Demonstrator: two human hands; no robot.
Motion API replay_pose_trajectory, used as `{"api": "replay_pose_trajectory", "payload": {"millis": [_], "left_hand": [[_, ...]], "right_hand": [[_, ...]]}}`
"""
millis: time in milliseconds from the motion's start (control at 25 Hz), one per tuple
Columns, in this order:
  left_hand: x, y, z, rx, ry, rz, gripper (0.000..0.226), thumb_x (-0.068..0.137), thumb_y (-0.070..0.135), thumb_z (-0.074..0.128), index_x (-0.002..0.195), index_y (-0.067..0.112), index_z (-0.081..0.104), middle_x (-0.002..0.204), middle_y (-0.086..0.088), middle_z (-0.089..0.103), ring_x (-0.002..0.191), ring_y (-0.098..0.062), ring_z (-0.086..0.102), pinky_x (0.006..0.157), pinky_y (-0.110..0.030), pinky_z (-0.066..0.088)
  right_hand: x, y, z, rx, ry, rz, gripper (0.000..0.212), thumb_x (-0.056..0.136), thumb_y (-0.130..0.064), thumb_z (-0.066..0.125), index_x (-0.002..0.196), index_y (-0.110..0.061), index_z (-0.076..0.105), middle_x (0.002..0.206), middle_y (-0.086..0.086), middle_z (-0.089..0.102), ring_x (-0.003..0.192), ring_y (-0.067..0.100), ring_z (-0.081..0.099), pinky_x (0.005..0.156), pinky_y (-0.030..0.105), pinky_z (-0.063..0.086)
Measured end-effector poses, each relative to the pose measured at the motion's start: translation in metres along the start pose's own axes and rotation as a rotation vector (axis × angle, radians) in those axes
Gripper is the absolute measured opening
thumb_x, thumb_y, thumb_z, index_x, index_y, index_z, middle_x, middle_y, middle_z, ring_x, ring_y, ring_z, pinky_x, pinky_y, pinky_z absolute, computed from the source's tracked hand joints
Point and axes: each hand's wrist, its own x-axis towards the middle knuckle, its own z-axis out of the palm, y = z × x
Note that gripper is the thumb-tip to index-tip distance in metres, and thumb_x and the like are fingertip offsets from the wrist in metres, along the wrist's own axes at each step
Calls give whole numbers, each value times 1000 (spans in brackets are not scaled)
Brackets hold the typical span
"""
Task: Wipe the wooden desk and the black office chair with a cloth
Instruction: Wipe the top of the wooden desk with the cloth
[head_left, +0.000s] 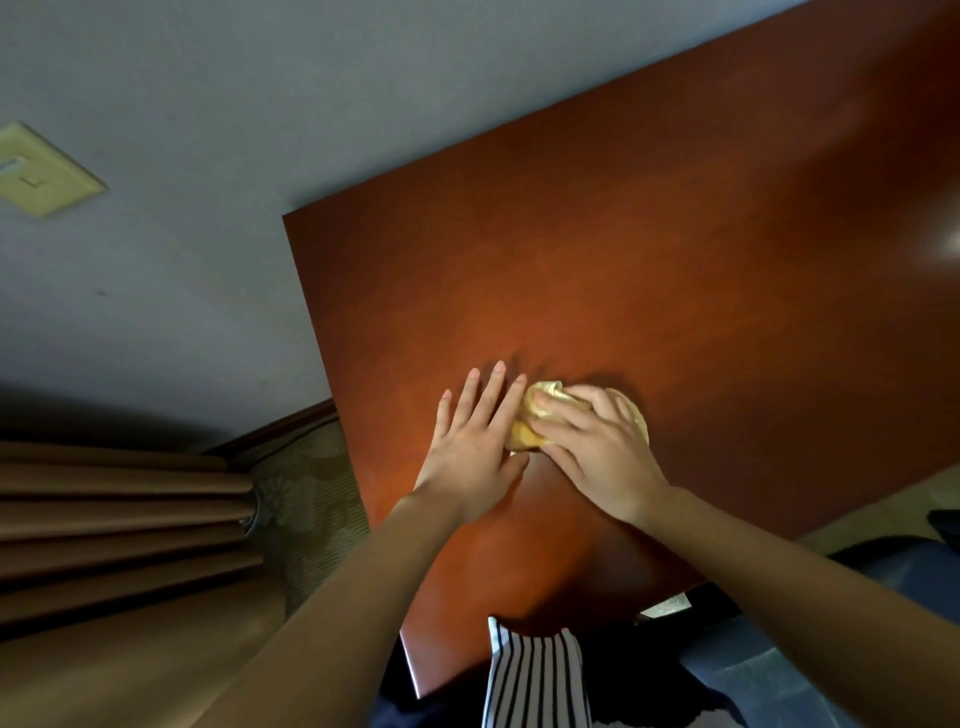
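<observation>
We press the cloth (535, 415) onto the desk (649, 249) with our right hand (597, 447), fingers curled over the bunched yellow fabric so it stays gathered under the palm as we rub. Our left hand (475, 441) lies flat beside it, fingers straight and holding nothing, touching the cloth's edge, probably to brace us as we lean in. The cloth sits near the desk's front left part. The dark shape at lower right may be the chair; we cannot tell.
</observation>
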Motion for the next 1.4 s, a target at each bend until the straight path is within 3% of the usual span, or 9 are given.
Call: {"api": "replay_pose_trajectory", "payload": {"millis": [160, 320, 520, 680, 840, 960, 1080, 1280, 1400], "left_hand": [[-1, -1, 6, 96, -100, 39, 94, 88, 60, 49, 147, 33, -20, 152, 8, -34, 138, -17, -35, 111, -39, -20], [5, -4, 2, 142, -132, -1, 104, 83, 66, 51, 140, 34, -31, 148, 8, -41, 135, -20, -39, 113, -45, -18], [17, -8, -5, 214, -228, -136, 115, 70, 80, 49, 133, 37, -39, 140, 8, -48, 134, -25, -38, 112, -54, -13], [20, -8, -3, 170, -253, -175, 119, 65, 80, 53, 132, 41, -37, 139, 13, -48, 133, -22, -40, 112, -55, -11], [21, -9, -3, 144, -224, -193, 122, 61, 77, 60, 137, 44, -30, 139, 18, -45, 135, -19, -37, 113, -53, -9], [20, -9, -3, 161, -227, -197, 122, 62, 77, 61, 141, 44, -26, 140, 18, -44, 139, -20, -33, 114, -52, -8], [20, -7, -5, 180, -229, -195, 121, 63, 77, 61, 141, 44, -26, 146, 16, -40, 140, -20, -31, 115, -53, -6], [16, -9, -11, 185, -247, -128, 119, 67, 75, 61, 144, 40, -23, 152, 10, -34, 141, -21, -29, 117, -53, -3], [10, -31, -21, 194, -200, -147, 123, 65, 74, 63, 142, 41, -27, 151, 8, -37, 141, -22, -28, 115, -49, -8]], "right_hand": [[-41, 30, -14, -64, -14, -225, 29, 87, -26, 53, 110, -27, 70, 123, -7, 63, 99, 20, 56, 82, 36, 48], [-43, 78, -34, -183, -25, -213, 33, 85, -27, 50, 111, -30, 70, 120, -9, 64, 91, 24, 60, 76, 33, 48], [-9, 117, -43, -198, 56, 185, 35, 77, -15, 76, 111, -23, 70, 121, -2, 65, 92, 34, 58, 78, 40, 43], [38, 109, -29, -144, 125, 562, 30, 91, -20, 59, 120, -26, 63, 131, -5, 58, 107, 31, 47, 87, 42, 36], [77, 90, -11, -92, 88, 701, 31, 94, -25, 52, 124, -31, 58, 137, -10, 50, 113, 26, 42, 89, 36, 32], [88, 71, -2, -85, -10, 572, 33, 95, -25, 51, 126, -32, 57, 140, -10, 48, 111, 27, 42, 88, 36, 33], [83, 52, 0, -102, -69, 311, 34, 93, -20, 54, 126, -27, 59, 139, -5, 50, 108, 29, 46, 83, 39, 36], [50, 47, -7, -106, -65, -142, 32, 78, -19, 75, 109, -22, 70, 125, -2, 62, 91, 28, 60, 74, 40, 51], [44, 69, -15, -121, -110, -311, 43, 74, -18, 78, 114, -28, 68, 126, -5, 61, 91, 29, 60, 73, 40, 51]]}}
